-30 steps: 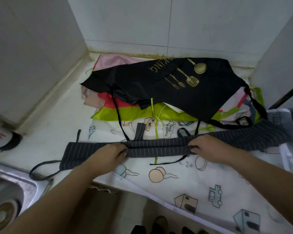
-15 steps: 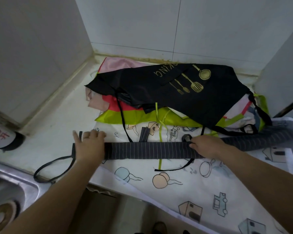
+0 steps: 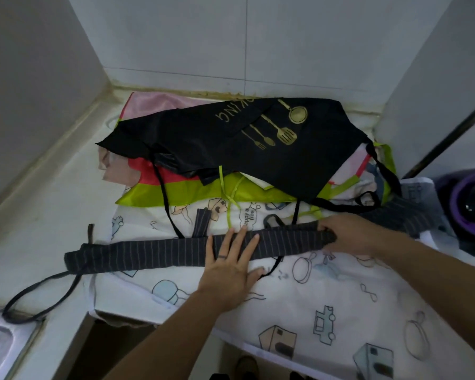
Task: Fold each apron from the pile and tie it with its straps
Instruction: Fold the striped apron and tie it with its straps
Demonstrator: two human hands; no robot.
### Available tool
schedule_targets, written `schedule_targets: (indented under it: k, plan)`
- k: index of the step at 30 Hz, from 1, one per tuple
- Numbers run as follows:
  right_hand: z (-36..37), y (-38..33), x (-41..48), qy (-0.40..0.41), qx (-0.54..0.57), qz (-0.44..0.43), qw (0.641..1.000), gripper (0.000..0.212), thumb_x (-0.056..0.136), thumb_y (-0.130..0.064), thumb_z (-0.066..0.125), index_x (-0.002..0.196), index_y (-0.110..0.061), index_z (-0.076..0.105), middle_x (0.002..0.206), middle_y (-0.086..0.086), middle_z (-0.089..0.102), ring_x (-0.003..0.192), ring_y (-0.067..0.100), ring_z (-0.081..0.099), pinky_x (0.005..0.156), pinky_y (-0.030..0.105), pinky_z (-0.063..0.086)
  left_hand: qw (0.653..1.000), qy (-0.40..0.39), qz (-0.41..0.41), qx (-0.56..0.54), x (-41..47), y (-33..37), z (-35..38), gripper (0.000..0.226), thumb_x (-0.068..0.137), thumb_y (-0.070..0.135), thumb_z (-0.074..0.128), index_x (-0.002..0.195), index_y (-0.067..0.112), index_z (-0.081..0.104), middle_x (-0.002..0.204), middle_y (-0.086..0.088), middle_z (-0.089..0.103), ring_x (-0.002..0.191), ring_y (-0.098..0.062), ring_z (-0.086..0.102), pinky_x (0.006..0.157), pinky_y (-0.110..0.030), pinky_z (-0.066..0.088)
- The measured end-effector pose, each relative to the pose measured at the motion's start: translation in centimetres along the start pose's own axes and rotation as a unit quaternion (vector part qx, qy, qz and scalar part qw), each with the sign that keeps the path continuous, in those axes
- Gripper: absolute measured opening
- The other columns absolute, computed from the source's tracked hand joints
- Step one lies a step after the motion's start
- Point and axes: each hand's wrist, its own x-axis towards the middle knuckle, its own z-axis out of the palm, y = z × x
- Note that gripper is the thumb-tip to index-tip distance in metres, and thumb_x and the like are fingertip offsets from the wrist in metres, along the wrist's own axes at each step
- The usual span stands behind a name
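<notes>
Head view: the striped apron [image 3: 148, 253] lies near you as a long strip, your left hand [image 3: 231, 270] flat on its middle, your right hand [image 3: 348, 237] gripping it further right; it looks soft and floppy, so grab the ends.

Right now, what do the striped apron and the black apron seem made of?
The striped apron: matte woven cloth, probably cotton or a blend; fine pinstripes, no shine. The black apron: smooth, faintly glossy synthetic, perhaps polyester; soft sheen around its gold utensil print.
</notes>
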Motion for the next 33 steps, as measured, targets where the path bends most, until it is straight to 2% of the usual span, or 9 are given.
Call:
schedule_targets:
  k: [3,9,12,15,18,22,28,30,33]
  plan:
    - [-1.6,3.8,-0.8,-0.056,-0.011,0.044,0.997,0.022,0.087,-0.017,0.062,0.071,-0.028,0.052,0.075,-0.012,0.05,0.072,0.006,0.051,0.058,0.011,0.036,1.0,-0.002,0.001,-0.031,0.0,0.3,-0.3,0.077,0.069,0.071,-0.027,0.137,0.035,-0.028,0.145,0.011,-0.035,0.139,-0.014,-0.03,0.107,-0.05,-0.026]
    - [-4.0,6.4,1.0,-0.181,-0.086,0.106,0.974,0.009,0.088,-0.011,0.056,0.08,-0.014,0.057,0.077,-0.006,0.048,0.066,0.005,0.044,0.053,0.014,0.037,0.997,-0.027,-0.036,-0.061,0.1,0.7,-0.6,0.087,0.06,0.076,-0.034,0.136,0.034,-0.03,0.147,0.017,-0.035,0.139,-0.01,-0.031,0.107,-0.048,-0.026]
    - [-4.9,6.9,1.7,-0.224,-0.133,0.139,0.955,0.02,0.089,-0.006,0.052,0.072,-0.016,0.048,0.078,-0.004,0.044,0.065,0.006,0.04,0.052,0.016,0.035,0.996,-0.031,-0.049,-0.066,0.3,0.7,-0.5,0.085,0.062,0.077,-0.031,0.137,0.037,-0.03,0.146,0.02,-0.036,0.138,-0.009,-0.031,0.106,-0.047,-0.026]
    - [-5.5,7.7,1.9,-0.232,-0.183,0.167,0.941,0.021,0.093,-0.006,0.047,0.113,-0.007,0.051,0.116,0.006,0.052,0.091,0.014,0.049,0.069,0.02,0.043,0.995,-0.036,-0.054,-0.074,0.4,0.8,-0.6,0.085,0.062,0.078,-0.029,0.138,0.04,-0.027,0.146,0.02,-0.034,0.138,-0.01,-0.031,0.105,-0.047,-0.027]
    - [-5.6,8.6,1.6,-0.181,-0.197,0.199,0.943,0.044,0.098,-0.01,0.04,0.142,-0.008,0.034,0.138,0.009,0.046,0.105,0.016,0.047,0.094,0.027,0.042,0.996,-0.036,-0.058,-0.062,0.5,1.0,-0.5,0.087,0.06,0.078,-0.032,0.138,0.039,-0.027,0.148,0.019,-0.033,0.139,-0.011,-0.03,0.105,-0.047,-0.027]
    - [-3.7,9.3,1.9,-0.135,-0.25,0.198,0.938,0.034,0.098,-0.012,0.039,0.131,-0.012,0.044,0.124,0.005,0.054,0.094,0.015,0.047,0.092,0.031,0.045,0.996,-0.034,-0.065,-0.046,0.5,1.3,-0.6,0.088,0.059,0.077,-0.034,0.138,0.037,-0.029,0.148,0.017,-0.032,0.138,-0.011,-0.031,0.106,-0.047,-0.025]
    - [-1.1,8.7,1.4,0.036,-0.356,0.19,0.914,0.031,0.098,-0.019,0.038,0.127,-0.019,0.049,0.13,0.004,0.051,0.121,0.021,0.045,0.1,0.035,0.032,0.996,-0.041,-0.068,-0.032,0.4,1.4,-0.7,0.089,0.056,0.076,-0.037,0.136,0.037,-0.032,0.149,0.016,-0.033,0.137,-0.011,-0.031,0.106,-0.048,-0.023]
    - [-0.6,8.5,0.9,0.152,-0.364,0.153,0.906,0.032,0.09,-0.021,0.053,0.121,-0.015,0.053,0.125,0.009,0.053,0.117,0.026,0.047,0.096,0.039,0.037,0.996,-0.039,-0.07,-0.038,0.6,1.6,-0.7,0.088,0.056,0.076,-0.038,0.135,0.037,-0.033,0.152,0.014,-0.03,0.138,-0.012,-0.03,0.107,-0.049,-0.023]
    - [-0.1,6.9,-0.1,0.315,-0.239,0.089,0.914,0.042,0.047,-0.009,0.083,0.084,-0.006,0.063,0.086,0.015,0.06,0.081,0.033,0.057,0.069,0.041,0.044,0.996,-0.03,-0.073,-0.038,0.5,1.6,-0.6,0.088,0.057,0.075,-0.038,0.136,0.038,-0.031,0.156,0.013,-0.024,0.14,-0.012,-0.027,0.106,-0.048,-0.023]
